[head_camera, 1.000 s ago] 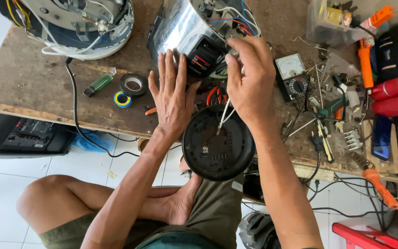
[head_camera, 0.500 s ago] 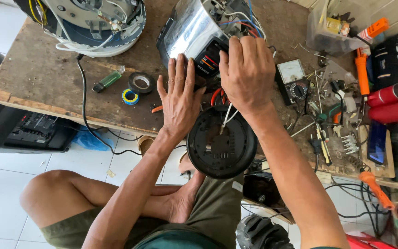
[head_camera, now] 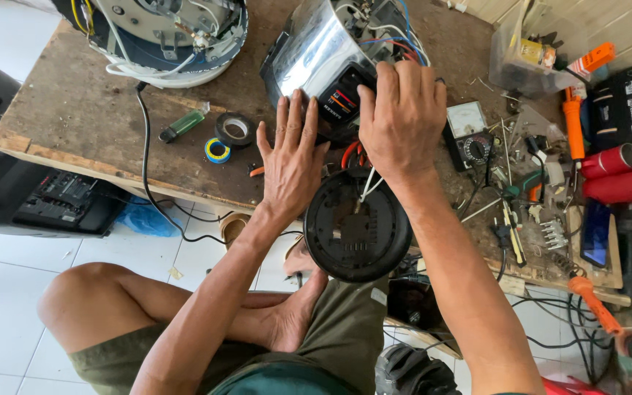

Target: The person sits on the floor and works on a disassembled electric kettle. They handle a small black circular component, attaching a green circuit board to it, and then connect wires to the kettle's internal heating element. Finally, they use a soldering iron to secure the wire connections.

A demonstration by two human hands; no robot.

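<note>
Head view shows your left hand (head_camera: 292,162) flat and spread, fingers straight, pressed against the front of the shiny metal cooker shell (head_camera: 316,58) that lies tipped on the tabletop (head_camera: 96,124). Your right hand (head_camera: 402,117) is curled over the shell's dark control panel (head_camera: 339,99), fingers bent down onto it; what the fingertips pinch, if anything, you cannot tell from here. Thin white wires (head_camera: 366,186) run from under your right palm down to the round black base plate (head_camera: 358,234), which hangs over the tabletop's near edge, just below both wrists. Coloured wires (head_camera: 393,36) spill from the shell's open end, beyond your right hand.

Left of your left hand lie a black tape roll (head_camera: 234,129), a yellow-and-blue tape roll (head_camera: 217,151) just beside it, and a green lighter (head_camera: 182,125). A second opened cooker (head_camera: 162,36) sits at the far left corner, its black cord (head_camera: 148,168) trailing over the edge. Right of your right hand sits a multimeter (head_camera: 469,132), then a litter of screwdrivers (head_camera: 510,219), an orange-handled tool (head_camera: 573,121) and red cylinders (head_camera: 616,172). Your bare knee (head_camera: 89,300) shows below over the white tiled floor (head_camera: 1,314).
</note>
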